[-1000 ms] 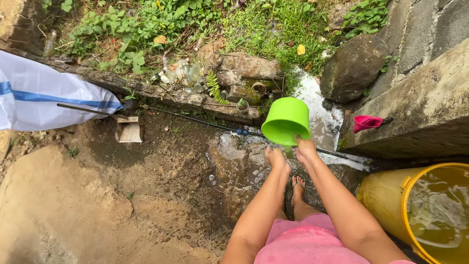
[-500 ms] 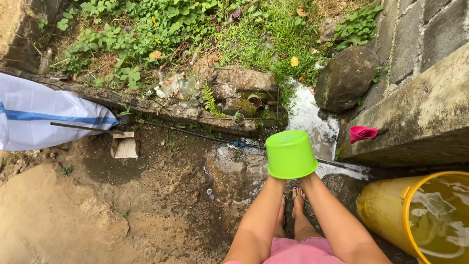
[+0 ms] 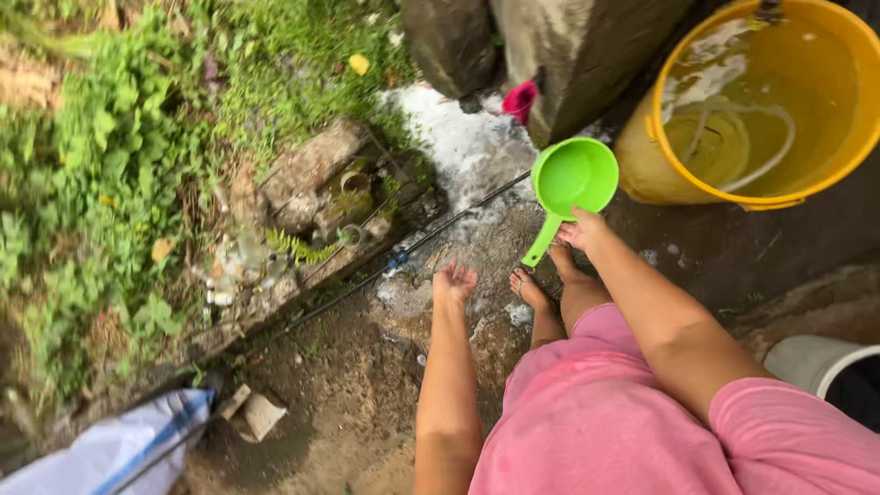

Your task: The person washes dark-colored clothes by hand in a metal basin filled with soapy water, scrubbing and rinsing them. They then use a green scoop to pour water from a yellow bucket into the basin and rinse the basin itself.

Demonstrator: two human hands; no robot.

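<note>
With the right hand (image 3: 583, 231) closed on the dipper (image 3: 573, 181) at upper centre-right, keep it level; left hand (image 3: 455, 282) spread, empty.

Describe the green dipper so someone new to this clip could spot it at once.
Start at the big yellow bucket of water at upper right. Just to its left, above wet foamy ground, the right hand grips the green dipper by its handle. It is the only bright green plastic thing, round-bowled, unlike the small pink object behind it.
</note>
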